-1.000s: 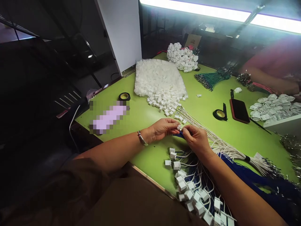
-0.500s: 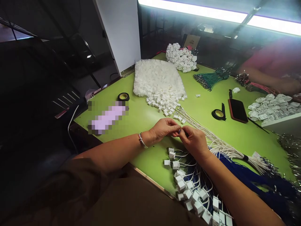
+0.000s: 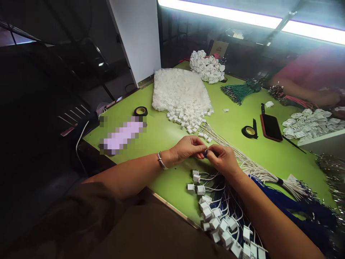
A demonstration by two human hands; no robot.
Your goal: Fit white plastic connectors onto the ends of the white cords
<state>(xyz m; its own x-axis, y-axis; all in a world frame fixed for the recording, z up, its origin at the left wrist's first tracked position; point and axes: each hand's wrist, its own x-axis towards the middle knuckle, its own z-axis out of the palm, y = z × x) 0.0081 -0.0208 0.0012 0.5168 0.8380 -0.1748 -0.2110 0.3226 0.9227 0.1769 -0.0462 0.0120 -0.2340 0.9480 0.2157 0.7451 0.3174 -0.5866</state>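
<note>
My left hand [image 3: 187, 148] and my right hand [image 3: 223, 160] meet fingertip to fingertip over the green table [image 3: 161, 135]. Between the fingertips sits a small connector with a blue wire [image 3: 205, 153]; the piece itself is mostly hidden by the fingers. Under my right wrist lies a bundle of white wires [image 3: 258, 171] and dark blue wires [image 3: 293, 208]. Below my hands a cluster of white connectors with wires attached [image 3: 218, 219] spreads toward the table's near edge.
A heap of loose white connectors [image 3: 182, 93] lies behind my hands, another pile [image 3: 207, 66] farther back. Two tape rolls [image 3: 140, 111] [image 3: 249, 131], a phone [image 3: 271, 127], green wires [image 3: 241, 90] and a connector tray [image 3: 309, 124] are on the table. Another person's arm [image 3: 309, 93] rests far right.
My hands have shifted slightly lower and closer together; the white connector seen between the fingertips earlier is now covered, with only a bit of blue wire showing.
</note>
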